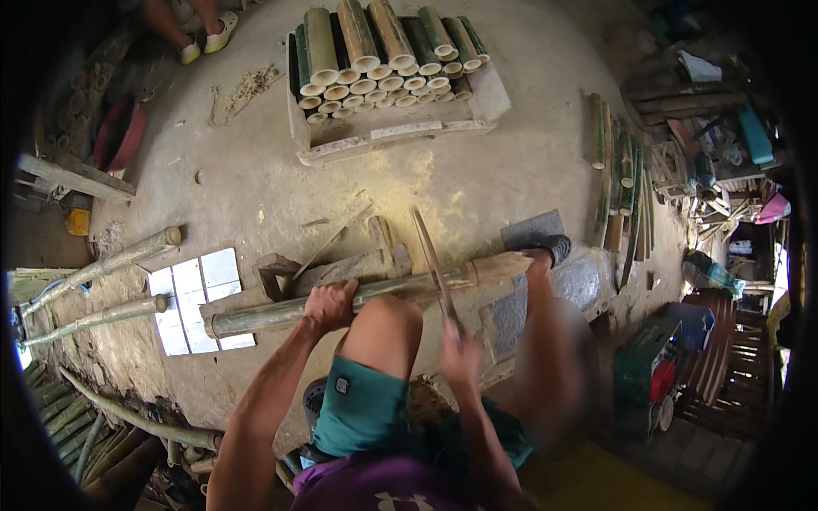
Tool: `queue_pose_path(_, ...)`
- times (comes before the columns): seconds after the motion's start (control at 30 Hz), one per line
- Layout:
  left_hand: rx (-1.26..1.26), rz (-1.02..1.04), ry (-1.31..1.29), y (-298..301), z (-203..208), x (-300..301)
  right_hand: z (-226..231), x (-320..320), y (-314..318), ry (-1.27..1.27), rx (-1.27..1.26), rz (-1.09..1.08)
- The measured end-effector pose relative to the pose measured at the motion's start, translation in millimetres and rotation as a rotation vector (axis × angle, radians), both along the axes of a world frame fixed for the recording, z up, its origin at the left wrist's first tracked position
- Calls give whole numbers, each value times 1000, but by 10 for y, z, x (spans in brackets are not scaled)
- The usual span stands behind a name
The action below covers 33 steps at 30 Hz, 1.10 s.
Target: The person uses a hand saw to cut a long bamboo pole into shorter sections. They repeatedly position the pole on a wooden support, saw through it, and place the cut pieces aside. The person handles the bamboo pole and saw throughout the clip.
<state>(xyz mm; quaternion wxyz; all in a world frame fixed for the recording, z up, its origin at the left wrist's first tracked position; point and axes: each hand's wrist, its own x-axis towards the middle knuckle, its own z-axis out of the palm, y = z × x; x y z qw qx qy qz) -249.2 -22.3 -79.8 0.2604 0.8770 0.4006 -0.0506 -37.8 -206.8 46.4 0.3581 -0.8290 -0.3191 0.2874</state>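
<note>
Bamboo pole (256,320) is lying crosswise in front of the person, over some wooden blocks (379,243) on the floor (528,170); using the pole as landmark. Progress, as a judgement: this pole is looking unfinished, since it is showing as one length, with its right end looking pale and stripped or split. Short bamboo tubes (392,83) are sitting stacked in a tray (349,146) beyond the pole, so those are probably done as far as cutting goes. Longer poles (102,272) are lying left of the pole, apparently uncut; slim lengths (603,204) are lying beyond its right end, stage unclear.

Fingers: left hand (331,305) is grasping the pole from above, left of its middle, fingers wrapping round it. Right hand (461,358) is clenching the near end of a long blade (430,255), on the person's side of the pole, apart from it. Blade is crossing over the pole right of its middle; cannot tell whether it is touching or cutting in. A knee (390,322) is overlapping the pole just right of the left hand; a shod foot (554,247) is resting by the pole's right end, contact unclear.
</note>
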Motion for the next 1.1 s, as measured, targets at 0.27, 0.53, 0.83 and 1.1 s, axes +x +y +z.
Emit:
queue_pose_path(0.27,-23,-58,24,49,54,-6,847,-132,-575,141,-244,-43)
queue_pose_path(0.53,188,28,-130,-156,-89,-7,-1136,227,21,95,67,-52)
queue_pose_path(0.83,-18,13,55,-71,51,-14,108,8,-236,88,-69,29)
queue_pose_path(1.1,5,7,14,-76,26,-6,0,47,71,152,-62,-19)
